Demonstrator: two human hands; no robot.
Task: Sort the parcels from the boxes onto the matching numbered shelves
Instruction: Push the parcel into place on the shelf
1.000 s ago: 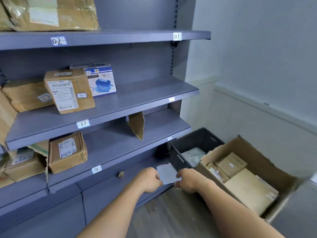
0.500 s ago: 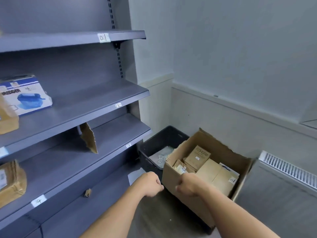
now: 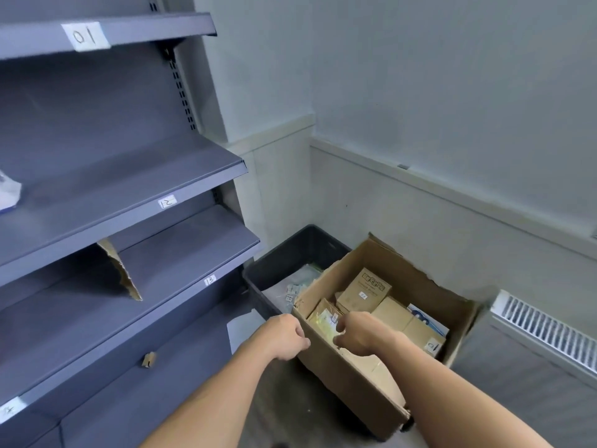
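Observation:
An open cardboard box on the floor holds several brown parcels: a small printed one, one marked 01 and a yellow-taped one. My right hand is inside the box, its thumb and fingers curled at the taped parcel's edge; a real hold is unclear. My left hand is a fist at the box's near-left corner and holds nothing. The grey shelves on the left carry labels 01, 12, 13 and 14.
A black crate with flat packets stands behind the box, against the wall. A torn cardboard scrap stands on shelf 13. A white sheet lies on the lowest shelf. A radiator is at the right.
My view has swung right, away from the filled shelves and toward the box. My right hand has moved from the box's front edge into the box, onto the taped parcel.

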